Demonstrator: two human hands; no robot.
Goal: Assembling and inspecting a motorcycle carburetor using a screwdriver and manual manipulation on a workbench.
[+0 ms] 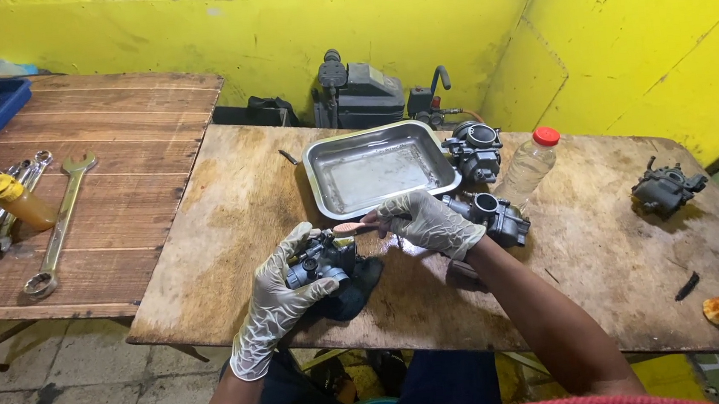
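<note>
Head view: both hands (gloved) grip, left [277,298] one carburetor [321,260], right [421,218] a brush [353,226]; three more carburetors [475,152] lie around.

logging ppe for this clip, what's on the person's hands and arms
Both the left hand and the right hand wear thin, whitish disposable gloves, wrinkled, ending at the wrists. The forearms are bare, with no sleeves, watch or bands visible.

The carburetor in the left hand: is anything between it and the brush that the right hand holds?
Nothing visible stands between them. The left hand grips the carburetor over a dark cloth. The right hand holds the brush just above the carburetor. The metal tray lies behind them, out of the way.
</note>
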